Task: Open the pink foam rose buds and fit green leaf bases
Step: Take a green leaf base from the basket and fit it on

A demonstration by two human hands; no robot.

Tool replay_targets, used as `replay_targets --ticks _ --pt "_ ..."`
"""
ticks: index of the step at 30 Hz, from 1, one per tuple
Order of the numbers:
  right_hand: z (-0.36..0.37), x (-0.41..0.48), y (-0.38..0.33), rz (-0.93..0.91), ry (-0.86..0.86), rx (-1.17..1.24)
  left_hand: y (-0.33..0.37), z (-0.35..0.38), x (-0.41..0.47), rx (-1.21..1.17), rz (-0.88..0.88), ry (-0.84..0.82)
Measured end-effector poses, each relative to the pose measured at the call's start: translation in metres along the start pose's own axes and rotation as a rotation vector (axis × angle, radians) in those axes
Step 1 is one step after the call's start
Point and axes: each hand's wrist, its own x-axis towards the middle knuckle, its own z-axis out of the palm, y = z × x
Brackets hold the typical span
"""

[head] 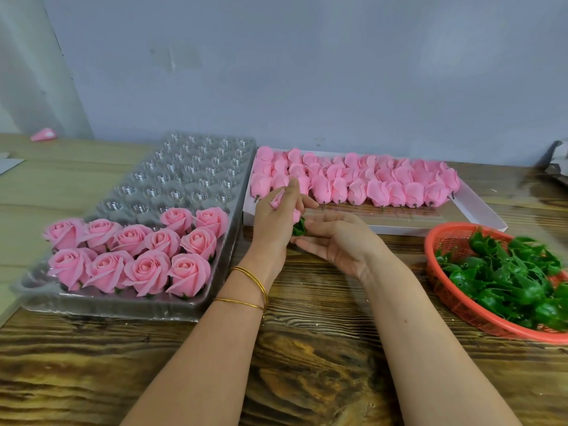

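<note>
I see both hands meeting over the tabletop (pixel 307 364). The left hand (pixel 278 216) curls its fingers round a pink bud (pixel 278 199). The right hand (pixel 335 241), palm up, pinches a green leaf base (pixel 298 227) at its fingertips, just under that bud — touching it, as far as I can tell. At 9 o'clock from the hands, a clear tray (pixel 184 309) holds 11 opened roses (pixel 135 256) in its near cells. At 1 o'clock, a white box (pixel 479 210) carries rows of closed buds (pixel 353 179). At 4 o'clock sits an orange basket (pixel 455 302) — heaped with leaf bases (pixel 510 281).
</note>
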Motion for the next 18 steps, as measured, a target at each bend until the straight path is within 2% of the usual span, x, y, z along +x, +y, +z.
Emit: replay_targets --ticks 6,18 --pt "0.0007 -0.0002 0.0016 -0.013 -0.048 0.017 -0.0025 0.0006 0.0017 -0.009 0.008 0.017" --pt "0.0010 0.0031 0.0012 -0.016 0.004 0.095 -0.0019 0.0012 0.0020 0.004 -0.017 0.024"
